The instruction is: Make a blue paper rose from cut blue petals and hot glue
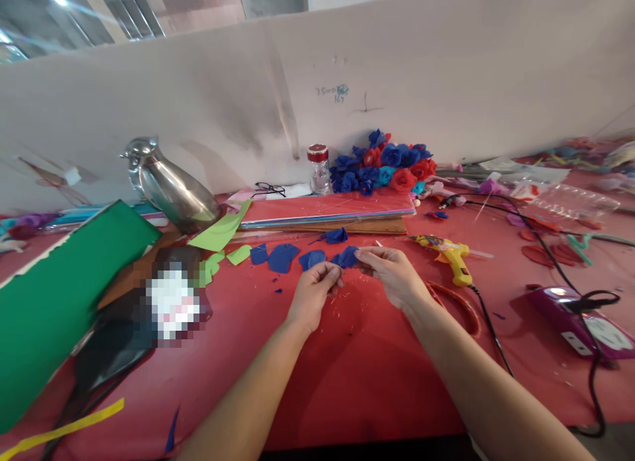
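Observation:
Over the red tabletop [347,355] both hands meet near the middle. My right hand [394,272] pinches a small blue paper petal [346,256] between thumb and fingertips. Just left of it and slightly lower, my left hand [315,292] is closed in a pinch by the petal's lower edge; whatever lies in that pinch is too small to make out. Beyond my left fingers lie loose blue paper pieces [282,257] and cut green paper pieces [211,268]. A folded blue paper piece [336,235] rests behind the hands.
A yellow glue gun [449,256] lies to the right, its black cord trailing forward. Behind are stacked paper sheets [322,209], a lidded jar [319,170] and paper roses [381,165]. A metal jug [173,186] and green board [74,302] stand left; a purple box [570,315] sits right.

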A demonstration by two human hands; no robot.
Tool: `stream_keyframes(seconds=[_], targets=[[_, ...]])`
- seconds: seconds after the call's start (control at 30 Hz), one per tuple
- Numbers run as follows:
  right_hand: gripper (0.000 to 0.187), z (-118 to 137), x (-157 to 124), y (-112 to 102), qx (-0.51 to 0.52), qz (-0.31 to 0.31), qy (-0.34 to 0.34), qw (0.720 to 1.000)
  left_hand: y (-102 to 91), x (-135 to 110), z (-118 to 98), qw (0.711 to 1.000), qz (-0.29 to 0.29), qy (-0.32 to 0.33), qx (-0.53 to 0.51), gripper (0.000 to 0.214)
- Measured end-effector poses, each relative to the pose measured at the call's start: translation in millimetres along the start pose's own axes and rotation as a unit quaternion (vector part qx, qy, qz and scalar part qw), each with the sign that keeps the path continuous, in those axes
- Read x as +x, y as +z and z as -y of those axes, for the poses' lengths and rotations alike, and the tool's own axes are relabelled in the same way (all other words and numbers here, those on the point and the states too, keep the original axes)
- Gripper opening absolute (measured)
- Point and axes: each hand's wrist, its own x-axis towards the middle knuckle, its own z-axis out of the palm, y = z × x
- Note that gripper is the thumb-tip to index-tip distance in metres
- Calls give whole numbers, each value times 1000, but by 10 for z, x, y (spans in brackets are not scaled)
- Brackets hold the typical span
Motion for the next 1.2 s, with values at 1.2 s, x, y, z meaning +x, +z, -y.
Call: stream_keyframes(seconds=[1.2], targets=[[23,2,-15,-6,-27,9,-2,1000,8,-5,-8,1000,-23,-14,13,28]])
